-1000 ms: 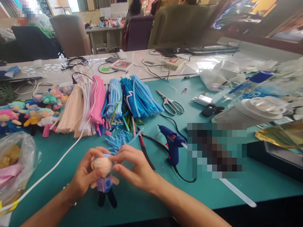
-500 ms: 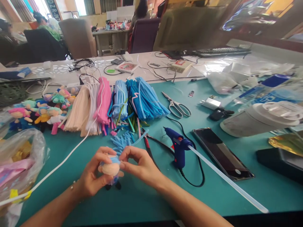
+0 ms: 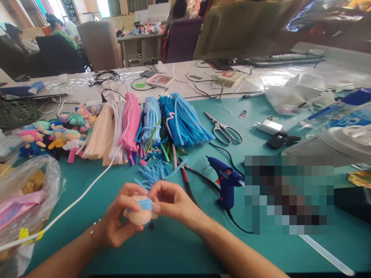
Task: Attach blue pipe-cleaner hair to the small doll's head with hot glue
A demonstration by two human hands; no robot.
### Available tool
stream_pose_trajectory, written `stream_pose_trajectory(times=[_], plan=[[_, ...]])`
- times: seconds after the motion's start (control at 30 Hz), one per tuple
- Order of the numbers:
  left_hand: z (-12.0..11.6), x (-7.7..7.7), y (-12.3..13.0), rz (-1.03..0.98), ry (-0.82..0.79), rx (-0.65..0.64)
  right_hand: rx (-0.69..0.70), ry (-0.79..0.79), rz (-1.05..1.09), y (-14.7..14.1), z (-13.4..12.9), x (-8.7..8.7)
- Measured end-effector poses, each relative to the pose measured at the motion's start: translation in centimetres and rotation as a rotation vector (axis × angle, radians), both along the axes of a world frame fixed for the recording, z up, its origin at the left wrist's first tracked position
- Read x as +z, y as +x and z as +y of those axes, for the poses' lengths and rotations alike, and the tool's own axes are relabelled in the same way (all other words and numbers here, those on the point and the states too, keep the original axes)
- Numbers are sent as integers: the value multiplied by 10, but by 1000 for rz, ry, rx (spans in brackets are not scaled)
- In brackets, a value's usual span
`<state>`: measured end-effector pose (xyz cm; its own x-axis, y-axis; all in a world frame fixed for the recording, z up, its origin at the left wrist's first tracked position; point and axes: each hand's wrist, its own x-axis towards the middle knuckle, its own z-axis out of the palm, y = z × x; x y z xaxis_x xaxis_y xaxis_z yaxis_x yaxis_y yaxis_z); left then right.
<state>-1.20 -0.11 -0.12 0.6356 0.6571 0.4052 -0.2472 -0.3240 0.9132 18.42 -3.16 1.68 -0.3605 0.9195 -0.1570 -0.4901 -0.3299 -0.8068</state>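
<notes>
Wrapped around a small pipe-cleaner doll [image 3: 139, 217], my left hand [image 3: 117, 216] grips its round, peach head from the left. Light-blue pipe-cleaner strips [image 3: 145, 204] lie across the top of that head. At the head's right edge my right hand [image 3: 171, 200] is closed in a pinch on the end of these strips; the fingertips partly cover it. The doll's lower body is mostly hidden below the head. Just beyond my hands lies a loose pile of cut light-blue pipe-cleaner pieces [image 3: 155, 172].
Bundles of peach [image 3: 100, 135], pink [image 3: 130, 123] and blue pipe cleaners [image 3: 188, 121] stand behind. Finished dolls [image 3: 71, 143] are heaped left. To the right are red-handled pliers [image 3: 186, 181], a blue glue gun [image 3: 227, 183] and scissors [image 3: 224, 129]. A white cable [image 3: 87, 191] crosses the left side.
The view has shifted, so the table things appear farther right. Both hands stay on the doll; its head is tipped, showing more of the blue strips.
</notes>
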Motion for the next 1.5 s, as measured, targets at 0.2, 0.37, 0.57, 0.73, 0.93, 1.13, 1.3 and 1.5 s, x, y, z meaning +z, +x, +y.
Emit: stream_pose_trajectory(times=[0.2,0.37,0.57,0.73,0.93,1.13,1.3,1.5], plan=[[-1,0,0,-16,-31,13,-67,94,-118,-1,-2,2],[0,-3,0,-71,-302,-106,-90,68,-45,1,0,4],[6,-4,0,-32,-497,-91,-125,263,-202,7,-1,6],[6,-3,2,-21,-616,-71,-139,577,-493,10,-1,11],[5,-2,7,-48,-590,-53,-184,731,-668,8,-2,8],[6,1,5,-56,-579,-89,-176,538,-540,7,-2,7],[7,-3,2,-38,-507,-81,-236,497,-580,7,-2,7],[5,-7,4,-9,-405,58,-307,657,-717,4,-2,8]])
